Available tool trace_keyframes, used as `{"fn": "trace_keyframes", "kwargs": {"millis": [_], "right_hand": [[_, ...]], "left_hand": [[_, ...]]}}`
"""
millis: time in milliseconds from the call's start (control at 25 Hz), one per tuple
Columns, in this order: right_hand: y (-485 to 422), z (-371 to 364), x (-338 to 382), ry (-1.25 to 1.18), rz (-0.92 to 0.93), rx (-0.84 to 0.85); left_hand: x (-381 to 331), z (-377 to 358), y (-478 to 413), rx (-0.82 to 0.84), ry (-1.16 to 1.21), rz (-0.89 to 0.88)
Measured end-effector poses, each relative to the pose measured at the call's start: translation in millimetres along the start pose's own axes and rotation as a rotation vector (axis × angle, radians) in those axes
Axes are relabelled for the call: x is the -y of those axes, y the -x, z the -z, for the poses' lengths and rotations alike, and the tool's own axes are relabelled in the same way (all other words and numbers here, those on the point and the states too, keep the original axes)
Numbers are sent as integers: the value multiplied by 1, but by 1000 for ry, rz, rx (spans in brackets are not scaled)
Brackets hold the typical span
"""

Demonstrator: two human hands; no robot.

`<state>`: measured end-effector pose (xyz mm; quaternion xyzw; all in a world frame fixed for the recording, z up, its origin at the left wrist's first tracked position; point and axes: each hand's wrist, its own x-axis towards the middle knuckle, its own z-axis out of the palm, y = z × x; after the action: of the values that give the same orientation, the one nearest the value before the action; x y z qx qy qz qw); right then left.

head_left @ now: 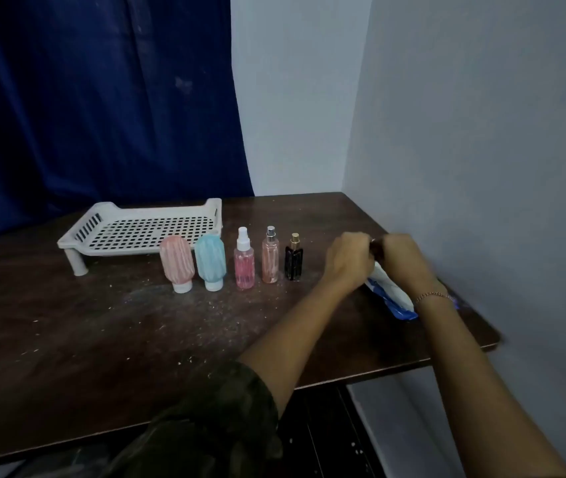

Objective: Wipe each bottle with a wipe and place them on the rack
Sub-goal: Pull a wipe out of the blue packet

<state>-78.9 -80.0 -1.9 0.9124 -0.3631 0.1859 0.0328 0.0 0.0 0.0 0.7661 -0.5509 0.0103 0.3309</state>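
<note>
Several bottles stand in a row on the dark wooden table (102, 339): a pink squeeze bottle (177, 263), a blue squeeze bottle (210, 261), a pink spray bottle (244, 263), a taller clear pink spray bottle (270, 260) and a small black perfume bottle (293, 260). Behind them sits a white perforated rack (143, 229) with nothing on it. At the right, a blue and white wipe pack (392, 294) lies on the table. My left hand (349, 260) and my right hand (402, 260) both grip its far end, fingers curled. What they pinch there is hidden.
A pale wall runs along the table's right edge, close to my right arm. A dark blue curtain (85, 98) hangs behind the rack. White specks and dust cover the tabletop in front of the bottles.
</note>
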Motion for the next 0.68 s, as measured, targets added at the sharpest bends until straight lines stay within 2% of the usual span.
{"fn": "trace_keyframes", "kwargs": {"millis": [120, 200, 440, 560, 680], "right_hand": [[4, -3, -2, 1, -121, 229], [7, -9, -7, -50, -149, 259], [12, -28, -17, -58, -207, 128], [12, -25, -16, -90, -203, 5], [12, -12, -1, -159, -160, -165]], "left_hand": [[0, -16, 1, 117, 4, 55], [4, -28, -1, 158, -13, 70], [10, -39, -2, 188, -6, 78], [11, -33, -1, 130, 46, 47], [8, -14, 1, -3, 67, 45]]}}
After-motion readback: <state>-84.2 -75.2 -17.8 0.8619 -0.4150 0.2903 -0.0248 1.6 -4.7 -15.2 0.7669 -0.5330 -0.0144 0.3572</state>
